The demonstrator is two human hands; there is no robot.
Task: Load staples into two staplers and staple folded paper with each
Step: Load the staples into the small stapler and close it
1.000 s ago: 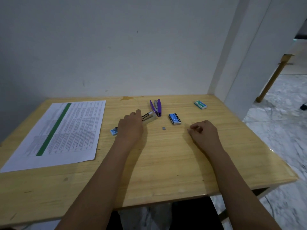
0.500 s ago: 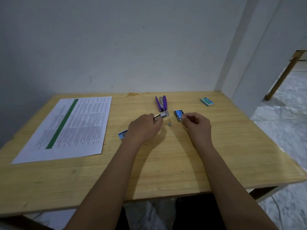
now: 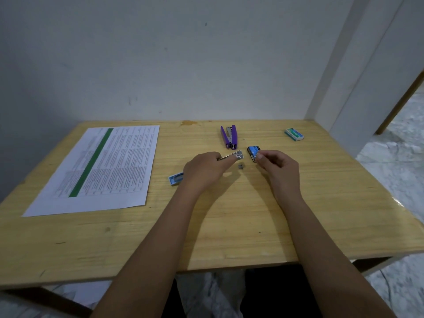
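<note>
My left hand (image 3: pixel 203 171) is closed around a light-blue stapler whose metal front end (image 3: pixel 236 155) sticks out to the right and whose blue rear (image 3: pixel 175 179) shows at the left. My right hand (image 3: pixel 278 166) pinches the near corner of a blue staple box (image 3: pixel 252 151). A purple stapler (image 3: pixel 229 136) lies open behind both hands. A small grey clump of staples (image 3: pixel 240 166) lies on the table between my hands. A printed sheet of paper (image 3: pixel 98 168) with a green stripe lies flat at the left.
A second, green-and-white staple box (image 3: pixel 294 134) lies at the far right of the wooden table (image 3: pixel 229 226). A white wall stands right behind the table, and a white pillar (image 3: pixel 358 76) stands at its right rear corner.
My right hand has moved forward and left from the bare table to the blue staple box. My left hand has shifted right with the stapler, its metal end now near the box.
</note>
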